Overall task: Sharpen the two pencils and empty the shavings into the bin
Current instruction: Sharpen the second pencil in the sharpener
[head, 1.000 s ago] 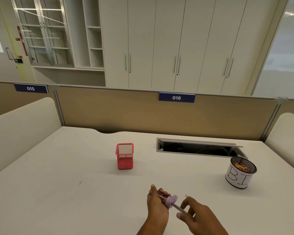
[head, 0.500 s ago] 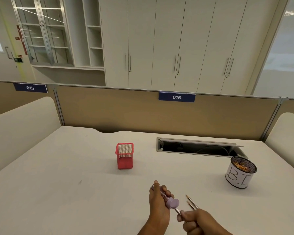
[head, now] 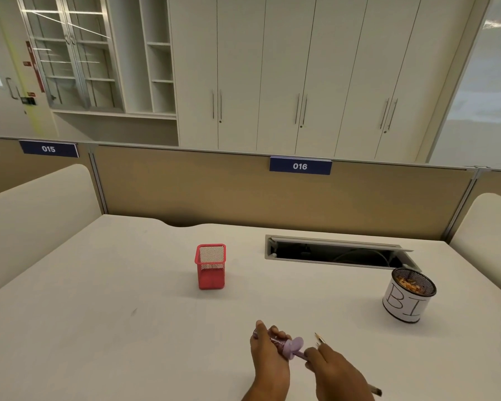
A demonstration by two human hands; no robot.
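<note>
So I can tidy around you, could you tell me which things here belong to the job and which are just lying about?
In use: purple sharpener, pencil in it, second pencil, bin with shavings.
Lying about: red mesh holder, open cable tray.

Soft, even light is falling; beyond my right hand the bin is casting faint shadow, frame edges bowing.

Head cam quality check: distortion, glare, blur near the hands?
Head view: strong wide-angle bowing, the partition top curves and the cabinets lean outward; streaky reflections on the glass doors upper left; soft even light, only faint shadows beside the red holder and bin; left hand, sharpener and right hand sit at the bottom edge, slightly soft; the pencil is smeared at its lower-right end.
</note>
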